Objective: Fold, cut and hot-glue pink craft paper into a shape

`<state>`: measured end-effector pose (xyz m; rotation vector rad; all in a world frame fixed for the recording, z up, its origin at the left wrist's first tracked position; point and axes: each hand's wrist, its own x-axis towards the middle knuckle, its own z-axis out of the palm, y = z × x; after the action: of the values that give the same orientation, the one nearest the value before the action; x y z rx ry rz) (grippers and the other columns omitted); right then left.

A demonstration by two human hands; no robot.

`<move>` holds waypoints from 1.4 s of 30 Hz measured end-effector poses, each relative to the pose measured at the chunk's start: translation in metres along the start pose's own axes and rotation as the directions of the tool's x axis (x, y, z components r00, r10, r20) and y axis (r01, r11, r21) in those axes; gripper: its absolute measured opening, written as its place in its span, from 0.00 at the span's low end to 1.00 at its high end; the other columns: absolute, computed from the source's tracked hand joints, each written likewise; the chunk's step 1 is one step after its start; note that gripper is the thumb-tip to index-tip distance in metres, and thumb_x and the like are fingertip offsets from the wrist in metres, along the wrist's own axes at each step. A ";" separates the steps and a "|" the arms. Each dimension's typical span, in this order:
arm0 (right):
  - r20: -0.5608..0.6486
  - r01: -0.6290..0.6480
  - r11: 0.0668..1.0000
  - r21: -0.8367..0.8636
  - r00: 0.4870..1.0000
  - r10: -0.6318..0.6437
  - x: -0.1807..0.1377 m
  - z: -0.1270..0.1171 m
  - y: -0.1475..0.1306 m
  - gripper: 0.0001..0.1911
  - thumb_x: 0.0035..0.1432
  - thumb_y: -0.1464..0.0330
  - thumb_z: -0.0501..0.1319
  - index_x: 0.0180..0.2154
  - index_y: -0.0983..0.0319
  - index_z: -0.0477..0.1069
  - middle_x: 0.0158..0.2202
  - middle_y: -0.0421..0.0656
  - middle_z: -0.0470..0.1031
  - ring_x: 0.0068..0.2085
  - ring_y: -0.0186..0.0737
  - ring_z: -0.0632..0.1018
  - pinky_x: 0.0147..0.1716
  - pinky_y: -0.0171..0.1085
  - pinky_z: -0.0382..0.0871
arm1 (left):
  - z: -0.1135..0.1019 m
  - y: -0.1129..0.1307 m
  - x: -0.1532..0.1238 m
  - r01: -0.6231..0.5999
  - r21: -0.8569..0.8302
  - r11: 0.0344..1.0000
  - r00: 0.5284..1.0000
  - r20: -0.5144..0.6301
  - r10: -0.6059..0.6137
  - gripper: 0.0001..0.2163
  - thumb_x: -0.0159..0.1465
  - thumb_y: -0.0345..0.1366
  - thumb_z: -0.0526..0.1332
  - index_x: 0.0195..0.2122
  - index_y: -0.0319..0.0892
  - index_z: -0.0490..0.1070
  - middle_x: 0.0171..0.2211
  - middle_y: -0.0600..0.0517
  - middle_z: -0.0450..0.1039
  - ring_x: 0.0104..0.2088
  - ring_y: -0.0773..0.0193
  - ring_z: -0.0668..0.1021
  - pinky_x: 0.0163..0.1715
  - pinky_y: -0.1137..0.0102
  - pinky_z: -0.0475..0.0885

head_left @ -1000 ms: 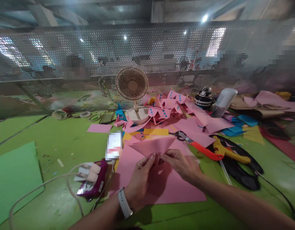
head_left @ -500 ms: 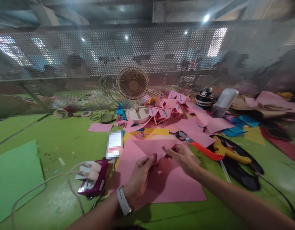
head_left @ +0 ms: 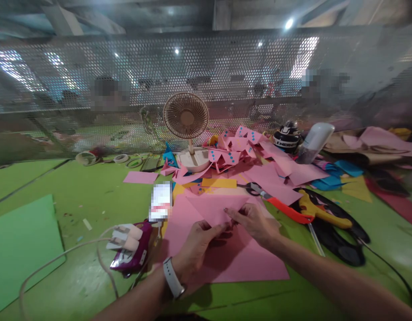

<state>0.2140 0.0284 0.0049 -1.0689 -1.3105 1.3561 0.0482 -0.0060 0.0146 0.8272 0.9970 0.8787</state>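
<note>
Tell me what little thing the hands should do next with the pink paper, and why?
Maybe pinch the lower end of the pink piece flat: the left hand and right hand meet there and a right fingertip rests on its face, so pressing seems easy. I can't make out a crease.

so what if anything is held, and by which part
The triangular pink paper, near its lower tip, by the right hand; whether the left hand grips it is unclear.

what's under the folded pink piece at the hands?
A larger pink sheet shows below the folded pink piece. That piece, the left hand and right hand cover part of the sheet, so anything lying there can't be seen.
</note>
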 end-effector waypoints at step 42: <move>-0.122 0.001 0.987 0.158 0.992 0.018 0.023 -0.033 -0.012 0.22 0.48 0.50 0.67 0.20 0.63 0.75 0.19 0.42 0.74 0.22 0.33 0.71 0.26 0.34 0.62 | -0.010 0.009 -0.001 -0.089 0.040 0.995 0.994 0.072 0.086 0.10 0.54 0.40 0.70 0.29 0.36 0.79 0.32 0.44 0.81 0.30 0.58 0.82 0.33 0.68 0.75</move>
<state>0.2428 0.0564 0.0159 -1.0327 -1.0907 1.3545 0.0364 -0.0018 0.0199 0.9378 0.9262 0.8989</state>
